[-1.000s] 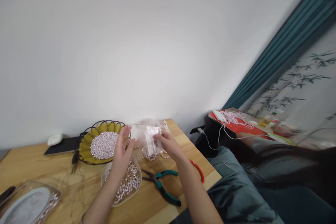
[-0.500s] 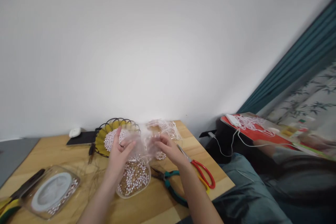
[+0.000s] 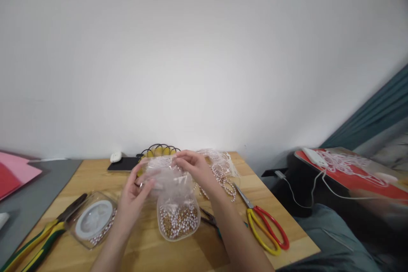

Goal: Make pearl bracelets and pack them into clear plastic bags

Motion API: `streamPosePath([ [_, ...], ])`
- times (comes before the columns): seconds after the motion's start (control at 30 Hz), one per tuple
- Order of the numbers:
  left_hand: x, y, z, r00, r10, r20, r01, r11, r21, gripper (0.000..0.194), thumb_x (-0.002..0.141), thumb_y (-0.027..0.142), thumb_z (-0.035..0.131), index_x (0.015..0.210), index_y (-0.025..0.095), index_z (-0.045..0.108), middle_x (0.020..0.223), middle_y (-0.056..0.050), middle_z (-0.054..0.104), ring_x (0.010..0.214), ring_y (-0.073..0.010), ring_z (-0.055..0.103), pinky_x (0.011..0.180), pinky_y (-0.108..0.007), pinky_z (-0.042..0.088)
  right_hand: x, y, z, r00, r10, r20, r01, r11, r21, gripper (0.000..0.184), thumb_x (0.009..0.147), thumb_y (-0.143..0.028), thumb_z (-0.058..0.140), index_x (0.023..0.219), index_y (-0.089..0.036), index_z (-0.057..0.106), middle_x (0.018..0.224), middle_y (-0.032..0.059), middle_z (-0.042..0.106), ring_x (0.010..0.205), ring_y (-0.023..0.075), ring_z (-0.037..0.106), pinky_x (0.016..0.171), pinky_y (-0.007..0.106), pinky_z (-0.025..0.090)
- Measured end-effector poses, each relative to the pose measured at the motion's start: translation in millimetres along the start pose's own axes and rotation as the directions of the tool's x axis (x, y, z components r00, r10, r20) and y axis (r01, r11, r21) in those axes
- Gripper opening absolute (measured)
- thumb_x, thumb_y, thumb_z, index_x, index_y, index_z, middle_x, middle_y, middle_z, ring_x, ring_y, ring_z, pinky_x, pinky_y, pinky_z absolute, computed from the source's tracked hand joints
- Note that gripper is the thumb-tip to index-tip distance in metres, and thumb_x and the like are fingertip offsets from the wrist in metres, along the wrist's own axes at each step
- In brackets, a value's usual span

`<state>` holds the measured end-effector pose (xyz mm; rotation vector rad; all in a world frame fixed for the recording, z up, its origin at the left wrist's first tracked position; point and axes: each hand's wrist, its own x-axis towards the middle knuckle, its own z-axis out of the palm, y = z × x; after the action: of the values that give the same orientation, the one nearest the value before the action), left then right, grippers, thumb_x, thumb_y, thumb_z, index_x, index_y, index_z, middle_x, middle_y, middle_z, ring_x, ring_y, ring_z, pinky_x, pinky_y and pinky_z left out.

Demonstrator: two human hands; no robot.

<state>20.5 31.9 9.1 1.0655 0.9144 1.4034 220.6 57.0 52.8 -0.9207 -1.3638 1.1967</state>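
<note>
Between my two hands is a clear plastic bag (image 3: 180, 185), its lower end hanging over a clear tub (image 3: 178, 238) of white and gold beads. My left hand (image 3: 135, 189) grips the bag's left side between thumb and fingers. At the bag's upper right edge, my right hand (image 3: 193, 168) pinches the plastic. Behind the bag stands a yellow basket with a black wire rim (image 3: 161, 148), mostly covered. Strands of pearly beads (image 3: 223, 178) lie beyond my right wrist.
Scissors (image 3: 263, 225) with red and yellow handles lie at right; pliers (image 3: 208, 217) are partly under my right forearm. At left are yellow-green pliers (image 3: 51, 233) and a clear box with a white spool (image 3: 95, 219). A black phone-like slab (image 3: 124, 163) rests near the wall.
The view has turned left, so the table's things sit farther right and a pink sheet shows at left. Both hands still hold the bag, which now covers more of the basket.
</note>
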Motion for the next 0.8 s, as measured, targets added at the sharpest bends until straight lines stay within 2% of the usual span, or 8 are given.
streamPosePath([
  [0.13, 1.5, 4.1, -17.3, 0.988, 0.153, -0.033, -0.146, 0.977, 0.153, 0.051, 0.077, 0.049, 0.082, 0.119, 0.027, 0.064, 0.119, -0.008, 0.075, 0.096, -0.0269, 0.074, 0.070, -0.030, 0.062, 11.6, 2.1, 10.5, 0.995, 0.082, 0.049, -0.085, 0.995, 0.051, 0.030, 0.079, -0.048, 0.075, 0.074, -0.019, 0.073, 0.064, -0.0015, 0.066, 0.058, 0.0120, 0.059, 0.057, 0.025, 0.049],
  [0.27, 2.9, 3.6, -29.6, 0.971, 0.232, -0.053, -0.214, 0.948, 0.234, 0.040, 0.077, 0.046, 0.082, 0.110, 0.026, 0.069, 0.119, -0.007, 0.073, 0.096, -0.0253, 0.072, 0.076, -0.030, 0.060, 20.0, 8.1, 20.8, 0.993, 0.093, 0.074, -0.097, 0.994, 0.044, 0.029, 0.076, -0.045, 0.078, 0.068, -0.018, 0.070, 0.058, -0.0036, 0.062, 0.052, 0.0104, 0.053, 0.054, 0.024, 0.045],
  [0.4, 5.4, 6.7, -36.8, 0.971, 0.239, -0.012, -0.222, 0.920, 0.324, 0.042, 0.076, 0.038, 0.084, 0.115, 0.027, 0.071, 0.115, -0.006, 0.075, 0.093, -0.0242, 0.073, 0.083, -0.031, 0.058, 25.0, 6.3, 28.8, 0.996, 0.045, 0.072, -0.048, 0.998, 0.044, 0.027, 0.081, -0.045, 0.075, 0.072, -0.020, 0.069, 0.062, -0.0041, 0.063, 0.056, 0.0102, 0.055, 0.059, 0.024, 0.045],
  [0.47, 7.6, 11.1, -38.5, 0.972, 0.235, 0.030, -0.229, 0.899, 0.374, 0.042, 0.076, 0.038, 0.083, 0.116, 0.029, 0.071, 0.117, -0.006, 0.075, 0.095, -0.0255, 0.074, 0.081, -0.032, 0.060, 26.3, 2.0, 30.1, 0.992, 0.030, 0.121, -0.034, 0.999, 0.037, 0.026, 0.081, -0.045, 0.076, 0.075, -0.020, 0.071, 0.067, -0.0021, 0.068, 0.061, 0.0119, 0.060, 0.064, 0.027, 0.048],
  [0.63, 12.3, 23.2, -38.4, 0.964, 0.253, 0.081, -0.262, 0.852, 0.453, 0.014, 0.076, 0.038, 0.079, 0.083, 0.026, 0.079, 0.091, -0.006, 0.079, 0.088, -0.0271, 0.073, 0.072, -0.031, 0.058, 29.5, -4.6, 24.1, 0.955, 0.055, 0.290, -0.060, 0.998, 0.011, 0.024, 0.085, -0.044, 0.075, 0.080, -0.021, 0.076, 0.076, 0.0009, 0.073, 0.069, 0.0137, 0.065, 0.069, 0.028, 0.050],
  [0.8, 13.5, 29.7, -35.9, 0.941, 0.314, 0.128, -0.337, 0.821, 0.460, 0.016, 0.075, 0.042, 0.078, 0.070, 0.027, 0.081, 0.089, -0.009, 0.079, 0.089, -0.0297, 0.072, 0.082, -0.036, 0.057, 32.9, 1.1, 17.5, 0.954, 0.086, 0.289, -0.105, 0.993, 0.050, 0.025, 0.082, -0.045, 0.077, 0.075, -0.022, 0.078, 0.071, -0.0009, 0.073, 0.065, 0.0128, 0.063, 0.065, 0.026, 0.048],
])
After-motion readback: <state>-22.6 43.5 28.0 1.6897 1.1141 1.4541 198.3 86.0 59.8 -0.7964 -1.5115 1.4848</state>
